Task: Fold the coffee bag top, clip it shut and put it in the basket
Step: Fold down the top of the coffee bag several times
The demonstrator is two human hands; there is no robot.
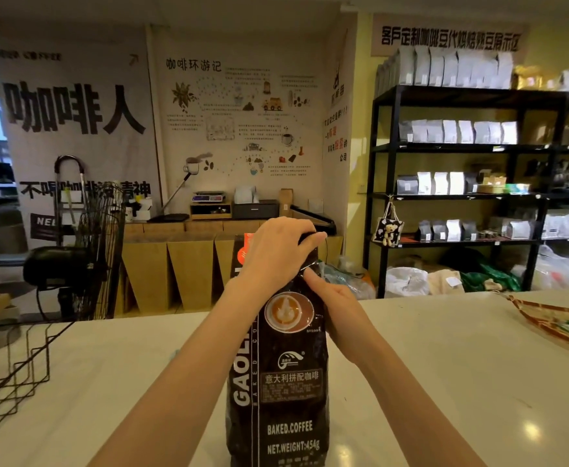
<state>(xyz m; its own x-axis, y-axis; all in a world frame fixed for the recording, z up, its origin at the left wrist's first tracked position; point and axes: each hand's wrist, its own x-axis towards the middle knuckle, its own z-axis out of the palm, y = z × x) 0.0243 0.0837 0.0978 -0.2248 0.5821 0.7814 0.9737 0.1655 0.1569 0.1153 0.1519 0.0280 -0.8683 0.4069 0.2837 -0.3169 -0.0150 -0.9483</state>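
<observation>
A tall black coffee bag [281,382] with white lettering and a latte picture stands upright on the white counter [445,365] right in front of me. My left hand [278,251] is clamped over the bag's top, fingers curled over its far edge. My right hand [338,306] holds the bag's right side just below the top, thumb pressing into the crease. A black wire basket [10,372] sits at the counter's left edge. No clip is visible.
A patterned red and green wrapper [559,323] lies on the counter at the far right. Beyond the counter stand a black fan [84,251], wooden cabinets [182,264] and dark shelves [478,163] full of coffee bags.
</observation>
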